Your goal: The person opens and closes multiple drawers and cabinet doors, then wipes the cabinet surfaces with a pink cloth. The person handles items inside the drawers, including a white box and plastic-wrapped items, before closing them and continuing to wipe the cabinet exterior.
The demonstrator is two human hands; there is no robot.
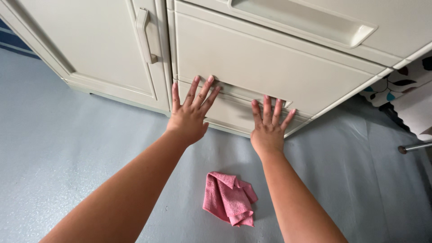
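Now both grips flat, wide: left hand (189, 118), right hand (267, 130) pressing bottom drawer (234, 110).

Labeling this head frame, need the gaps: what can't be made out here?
- Bottom drawer contents: hidden behind its closed front.
- Palms of left hand and right hand: only the backs show, so contact pressure is unclear.
- Top drawer handle: cut off by the top edge.
- Patterned fabric and metal leg: cut off at the right edge.
- Pink cloth: folds hide its underside.
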